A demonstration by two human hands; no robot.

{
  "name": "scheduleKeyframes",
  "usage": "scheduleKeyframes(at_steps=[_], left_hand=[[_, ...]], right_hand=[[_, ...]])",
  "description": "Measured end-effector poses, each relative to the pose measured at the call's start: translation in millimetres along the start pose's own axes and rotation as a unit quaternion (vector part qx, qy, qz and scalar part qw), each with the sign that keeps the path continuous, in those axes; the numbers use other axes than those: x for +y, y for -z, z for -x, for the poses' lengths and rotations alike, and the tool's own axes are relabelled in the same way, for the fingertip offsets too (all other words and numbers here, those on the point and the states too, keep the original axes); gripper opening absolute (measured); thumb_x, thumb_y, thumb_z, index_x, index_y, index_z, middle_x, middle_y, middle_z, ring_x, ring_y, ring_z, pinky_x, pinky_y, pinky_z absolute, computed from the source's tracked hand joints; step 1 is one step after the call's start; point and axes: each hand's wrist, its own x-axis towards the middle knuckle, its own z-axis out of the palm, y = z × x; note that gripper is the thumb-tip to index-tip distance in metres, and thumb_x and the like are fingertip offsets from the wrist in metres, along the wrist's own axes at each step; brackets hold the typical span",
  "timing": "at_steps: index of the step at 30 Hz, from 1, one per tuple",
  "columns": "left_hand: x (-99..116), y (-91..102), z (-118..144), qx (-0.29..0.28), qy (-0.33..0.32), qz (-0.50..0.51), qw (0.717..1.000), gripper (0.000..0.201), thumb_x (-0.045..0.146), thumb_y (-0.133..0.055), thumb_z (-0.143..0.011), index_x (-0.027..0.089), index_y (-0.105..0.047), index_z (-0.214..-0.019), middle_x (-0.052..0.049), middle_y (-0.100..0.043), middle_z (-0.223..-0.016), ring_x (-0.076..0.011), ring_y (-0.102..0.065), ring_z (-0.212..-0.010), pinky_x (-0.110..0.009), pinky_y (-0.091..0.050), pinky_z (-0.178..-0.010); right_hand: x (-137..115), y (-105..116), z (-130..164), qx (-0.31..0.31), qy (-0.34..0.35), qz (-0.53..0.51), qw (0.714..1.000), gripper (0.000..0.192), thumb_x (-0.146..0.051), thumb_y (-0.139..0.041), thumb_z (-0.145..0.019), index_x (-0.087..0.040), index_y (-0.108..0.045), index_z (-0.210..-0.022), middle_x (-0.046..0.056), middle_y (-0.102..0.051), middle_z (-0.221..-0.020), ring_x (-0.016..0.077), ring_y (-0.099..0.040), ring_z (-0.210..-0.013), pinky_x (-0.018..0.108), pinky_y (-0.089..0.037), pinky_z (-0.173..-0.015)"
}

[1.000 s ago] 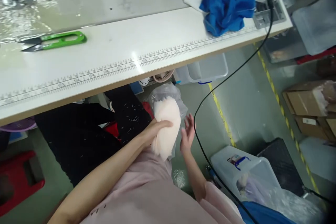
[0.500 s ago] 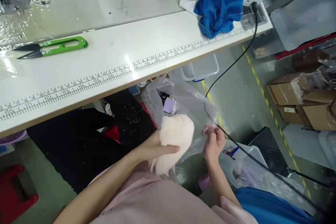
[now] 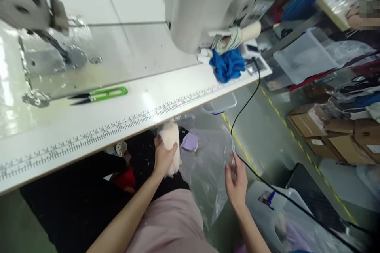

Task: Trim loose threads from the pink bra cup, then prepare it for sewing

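My left hand (image 3: 162, 157) grips a pale pink fluffy piece of fabric (image 3: 170, 138) just below the front edge of the white sewing table (image 3: 124, 120). My right hand (image 3: 236, 184) pinches the edge of a clear plastic bag (image 3: 208, 162) that hangs open between my hands. A small lilac piece (image 3: 190, 141) lies at the bag's mouth beside the fluffy piece. My lap is covered by pink cloth (image 3: 172, 225).
A white sewing machine (image 3: 192, 4) stands on the table, with green thread snips (image 3: 99, 95) and a blue cloth (image 3: 227, 65) beside it. A black cable (image 3: 252, 95) hangs over the edge. Clear bins (image 3: 267, 201) and cardboard boxes (image 3: 326, 126) sit on the floor at the right.
My head has tilted up, bringing the sewing machine into view. My left hand lifted the fluffy piece out toward the table edge. My right hand keeps hold of the bag, now drawn wider.
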Motion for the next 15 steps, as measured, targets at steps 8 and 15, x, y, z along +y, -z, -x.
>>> scheduleKeyframes(at_steps=[8, 15], left_hand=[[14.5, 6.3, -20.0, -0.069, 0.038, 0.048, 0.996, 0.016, 0.018, -0.066, -0.076, 0.012, -0.067, -0.090, -0.010, -0.072, -0.090, -0.0284, -0.068, -0.092, -0.033, -0.054, -0.080], [25.3, 28.7, -15.2, -0.057, 0.063, 0.094, 0.992, 0.017, 0.020, -0.063, -0.080, 0.011, -0.067, -0.093, -0.013, -0.072, -0.094, -0.0279, -0.069, -0.094, -0.031, -0.054, -0.079]], right_hand=[[-20.5, -15.4, 1.1, -0.192, 0.037, -0.086, 0.977, 0.032, -0.045, -0.050, -0.091, -0.045, -0.065, -0.120, -0.001, -0.065, -0.123, 0.0296, -0.061, -0.115, 0.047, -0.058, -0.089], [-49.8, -9.7, -7.7, -0.366, 0.030, -0.130, 0.921, 0.044, -0.033, -0.064, -0.069, -0.058, -0.067, -0.105, -0.003, -0.067, -0.118, 0.0252, -0.064, -0.110, 0.042, -0.057, -0.082]])
